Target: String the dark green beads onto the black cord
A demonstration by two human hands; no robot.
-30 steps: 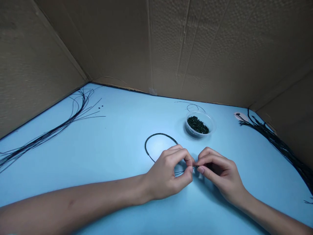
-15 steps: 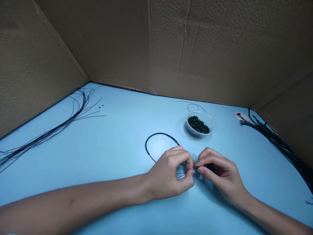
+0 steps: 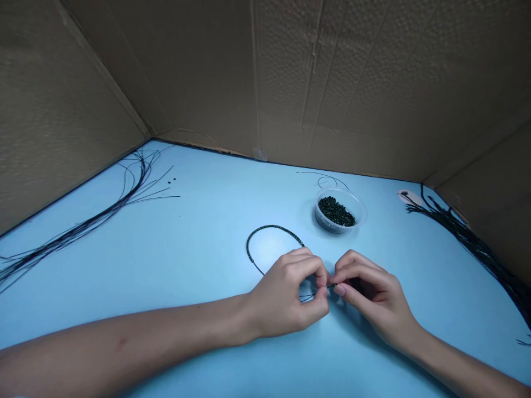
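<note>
A dark cord strung with small dark beads point(image 3: 271, 226) curves in a loop on the light blue table, its near part covered by my left hand point(image 3: 296, 293). Thumb and forefinger of that hand pinch the dark cord point(image 3: 307, 297) close to its end. Facing it, my right hand point(image 3: 369, 293) pinches a tiny dark bead point(image 3: 334, 285) between thumb and forefinger, at the cord's tip. Whether the cord passes through this bead is too small to tell.
A clear round tub point(image 3: 332, 225) of dark beads point(image 3: 337, 211) stands behind my hands, with a loose thin cord point(image 3: 327, 178) beyond it. Bundled cords point(image 3: 103, 214) lie at left, more dark strands point(image 3: 468, 237) at right near a pale round tag point(image 3: 409, 197). Cardboard walls point(image 3: 265, 83) enclose the table.
My right fingertips have shifted very slightly around the bead. Otherwise both hands, the beaded loop and the tub stay where they were.
</note>
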